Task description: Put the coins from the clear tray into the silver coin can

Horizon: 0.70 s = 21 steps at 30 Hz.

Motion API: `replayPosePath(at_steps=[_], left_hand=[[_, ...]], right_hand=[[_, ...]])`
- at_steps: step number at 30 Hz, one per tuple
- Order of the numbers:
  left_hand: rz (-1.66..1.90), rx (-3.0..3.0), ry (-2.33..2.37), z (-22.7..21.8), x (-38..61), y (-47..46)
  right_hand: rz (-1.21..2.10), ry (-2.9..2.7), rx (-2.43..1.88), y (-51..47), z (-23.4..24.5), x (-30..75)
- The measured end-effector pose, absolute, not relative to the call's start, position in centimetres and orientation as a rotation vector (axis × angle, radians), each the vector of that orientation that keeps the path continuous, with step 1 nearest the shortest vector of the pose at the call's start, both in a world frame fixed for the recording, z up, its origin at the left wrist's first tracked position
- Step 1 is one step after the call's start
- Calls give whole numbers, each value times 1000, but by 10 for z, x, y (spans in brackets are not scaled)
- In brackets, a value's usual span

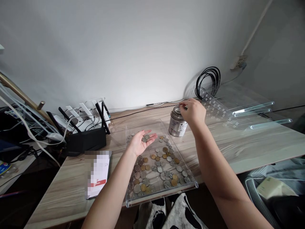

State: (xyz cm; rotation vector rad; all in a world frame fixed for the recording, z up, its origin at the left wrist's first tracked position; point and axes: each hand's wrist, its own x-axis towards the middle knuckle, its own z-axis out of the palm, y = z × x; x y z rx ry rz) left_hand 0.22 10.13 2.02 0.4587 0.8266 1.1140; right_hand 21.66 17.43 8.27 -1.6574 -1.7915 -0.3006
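Note:
My left hand [139, 143] is palm up above a clear plastic tray [156, 192], with a few silver coins [145, 138] resting on its fingers. Over the opening of a metal can [177, 123], my right hand [194, 111] has its fingers pinched together. A small edge that looks like a coin shows at those fingers, mostly hidden by them. The can stands upright on the table just beyond the tray's right side. Many silver and gold-coloured coins [164, 156] lie spread over the tray. What is inside the can is hidden.
A black router [86, 140] with antennas and a boxed item with a white face [101, 175] are on the left of the wooden table [62, 190]. Clear plastic racks [221, 109] and a coiled black cable [199, 86] are at the right. A thin black cable runs behind the can.

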Motion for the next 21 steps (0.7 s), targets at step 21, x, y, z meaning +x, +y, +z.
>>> replayPosePath(at_steps=[21], left_hand=[[1119, 461, 840, 22, 2, 101]], right_hand=[[3, -1647, -1632, 202, 75, 242]])
